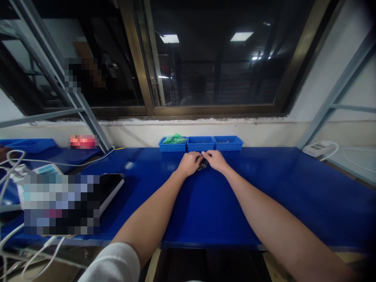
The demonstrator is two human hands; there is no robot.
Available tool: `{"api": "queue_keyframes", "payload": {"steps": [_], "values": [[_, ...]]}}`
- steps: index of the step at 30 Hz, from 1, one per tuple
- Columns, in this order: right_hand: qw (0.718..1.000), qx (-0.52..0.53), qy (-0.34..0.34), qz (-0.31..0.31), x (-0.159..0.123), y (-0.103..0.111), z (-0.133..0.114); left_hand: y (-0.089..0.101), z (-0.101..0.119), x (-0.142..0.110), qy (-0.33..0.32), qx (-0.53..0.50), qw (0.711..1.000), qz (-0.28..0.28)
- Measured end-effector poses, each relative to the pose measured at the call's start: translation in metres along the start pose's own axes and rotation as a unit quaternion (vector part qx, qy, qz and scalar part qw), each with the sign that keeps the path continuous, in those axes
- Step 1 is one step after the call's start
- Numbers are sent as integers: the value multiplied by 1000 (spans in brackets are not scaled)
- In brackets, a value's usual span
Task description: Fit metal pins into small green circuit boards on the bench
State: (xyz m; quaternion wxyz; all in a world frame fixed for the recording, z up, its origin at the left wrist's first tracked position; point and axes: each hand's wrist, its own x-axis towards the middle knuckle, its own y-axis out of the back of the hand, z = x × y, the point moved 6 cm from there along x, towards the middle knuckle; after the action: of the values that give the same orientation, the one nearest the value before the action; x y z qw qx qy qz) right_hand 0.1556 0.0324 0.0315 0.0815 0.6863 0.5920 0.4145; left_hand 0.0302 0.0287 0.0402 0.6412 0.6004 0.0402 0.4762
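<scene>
Both my arms reach forward over a blue worktable (205, 203). My left hand (189, 163) and my right hand (214, 159) meet near the table's far edge, fingers curled and pinched together over a small pile of dark metal parts (202, 166). The parts are too small to name. Just behind the hands stand three small blue bins: the left bin (172, 144) holds green plastic bags, the middle bin (200, 143) and the right bin (228, 143) hold small dark pieces.
A dark flat device (110, 186) lies at the left with white cables (17, 243) around it. A white power strip (319, 149) sits at the far right. A dark window spans the wall behind, with grey metal frame struts on both sides.
</scene>
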Motion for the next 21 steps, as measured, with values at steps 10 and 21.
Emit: {"api": "queue_keyframes", "payload": {"steps": [10,21], "values": [[980,196,-33,-10,0,-3,3,4,-5,0,30,-7,999,16],[945,301,-126,-3,0,7,13,23,-28,-5,153,-233,954,108]]}}
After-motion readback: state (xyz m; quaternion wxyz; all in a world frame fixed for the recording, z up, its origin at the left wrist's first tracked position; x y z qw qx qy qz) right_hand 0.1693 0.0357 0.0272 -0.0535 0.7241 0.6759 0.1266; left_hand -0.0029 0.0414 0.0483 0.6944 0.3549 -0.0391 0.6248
